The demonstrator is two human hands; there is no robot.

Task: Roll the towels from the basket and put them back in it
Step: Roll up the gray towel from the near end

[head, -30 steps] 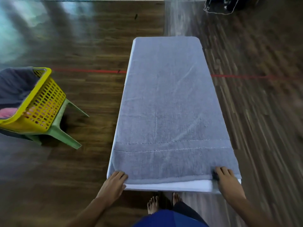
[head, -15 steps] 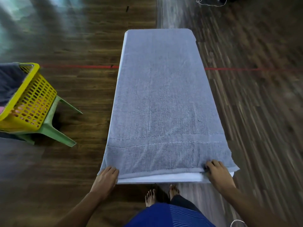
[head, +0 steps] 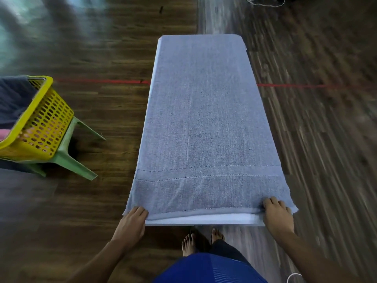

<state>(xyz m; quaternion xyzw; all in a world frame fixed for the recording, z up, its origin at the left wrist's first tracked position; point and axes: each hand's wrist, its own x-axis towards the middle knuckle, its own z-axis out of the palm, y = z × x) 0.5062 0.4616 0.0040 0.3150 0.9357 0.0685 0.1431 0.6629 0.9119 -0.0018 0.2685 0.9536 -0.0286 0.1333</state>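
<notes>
A grey-blue towel (head: 202, 127) lies spread flat along a narrow white table (head: 204, 219). My left hand (head: 132, 220) holds the towel's near left corner, fingers curled over its edge. My right hand (head: 278, 215) grips the near right corner the same way. The yellow basket (head: 40, 127) sits tilted at the left on a green plastic stool (head: 69, 158). A dark towel (head: 14, 99) and something pink (head: 4, 134) lie inside it.
Dark wooden floor surrounds the table, crossed by a red line (head: 102, 81). My bare feet (head: 202, 240) stand just under the table's near end. A white cable (head: 265, 4) lies on the floor at the far right.
Both hands stay at the towel's near corners, with the fingers curled a little further over the edge. The view has shifted slightly; the towel lies as before.
</notes>
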